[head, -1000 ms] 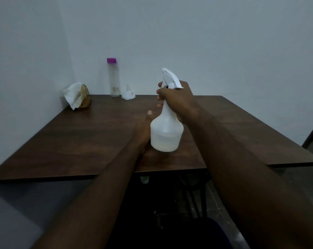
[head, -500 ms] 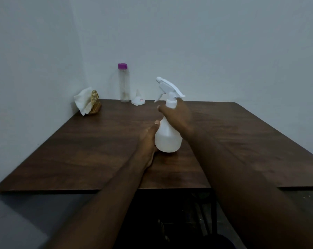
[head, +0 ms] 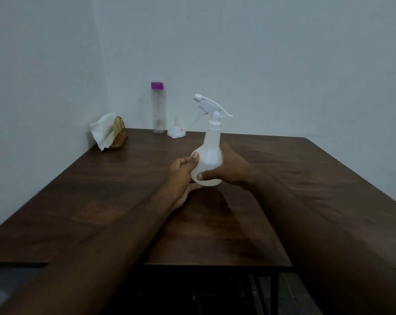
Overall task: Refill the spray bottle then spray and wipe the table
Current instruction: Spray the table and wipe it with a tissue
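We see a dark wooden table (head: 101, 201) set into a pale corner; at its centre stands the white spray bottle (head: 209, 160), upright, trigger head on and nozzle pointing toward nine o'clock. Our right hand (head: 228, 171) wraps the bottle's round body from three o'clock, thumb across its front; our left hand (head: 183, 173) cups it from nine o'clock, thumb tip pressed to its side.

We judge the step to be opening the bottle for refilling; it goes well if one hand pins the base to the table while the other moves up to twist the collar off. At eleven o'clock, against the wall, wait the clear purple-capped bottle (head: 157, 110), a small white funnel (head: 176, 131) just beside it, and a tissue (head: 102, 131) in a gold holder (head: 119, 133).

A second ago the bottle was lifted, gripped at the neck; now it looks set down, and the right hand holds lower.
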Available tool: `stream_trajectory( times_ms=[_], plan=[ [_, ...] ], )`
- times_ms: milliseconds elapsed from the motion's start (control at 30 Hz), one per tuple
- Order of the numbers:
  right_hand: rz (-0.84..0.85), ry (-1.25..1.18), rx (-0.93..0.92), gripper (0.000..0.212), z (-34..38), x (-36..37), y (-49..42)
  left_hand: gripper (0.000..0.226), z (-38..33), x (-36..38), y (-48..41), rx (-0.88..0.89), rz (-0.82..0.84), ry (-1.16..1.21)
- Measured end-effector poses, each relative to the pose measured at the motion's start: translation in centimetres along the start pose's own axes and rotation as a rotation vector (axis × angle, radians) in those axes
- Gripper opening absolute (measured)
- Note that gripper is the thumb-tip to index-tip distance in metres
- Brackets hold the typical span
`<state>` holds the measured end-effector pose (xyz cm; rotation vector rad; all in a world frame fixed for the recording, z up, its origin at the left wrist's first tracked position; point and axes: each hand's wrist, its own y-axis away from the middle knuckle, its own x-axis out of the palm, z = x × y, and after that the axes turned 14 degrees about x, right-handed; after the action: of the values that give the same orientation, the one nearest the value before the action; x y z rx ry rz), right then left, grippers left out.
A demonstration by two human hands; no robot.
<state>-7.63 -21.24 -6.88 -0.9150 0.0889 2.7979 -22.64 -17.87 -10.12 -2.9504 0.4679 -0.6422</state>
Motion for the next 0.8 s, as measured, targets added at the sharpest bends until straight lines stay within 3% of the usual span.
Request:
stream_trajectory(
  times_ms=[167, 333, 500, 800],
  plan=[
    [-0.101, -0.041, 0.001, 0.084, 0.4, -1.7, -4.2, 0.047, -0.5, 0.7, -5.1, 0.075, 0.050, -0.199],
    [-0.150, 0.003, 0.047, 0.086, 0.4, -3.4, -11.4, 0.039, 2.0, 0.2, -10.0, 0.368, 0.136, -0.781],
    [-0.234, 0.032, 0.062, 0.088, -0.9, -4.0, -18.2, 0.061, 4.4, -1.2, -14.9, 0.290, 0.138, -0.761],
    [-0.227, -0.040, 0.097, 0.087, -4.3, -3.4, -27.5, 0.061, 6.2, -0.3, -22.4, 0.352, 0.132, -0.780]
  ],
)
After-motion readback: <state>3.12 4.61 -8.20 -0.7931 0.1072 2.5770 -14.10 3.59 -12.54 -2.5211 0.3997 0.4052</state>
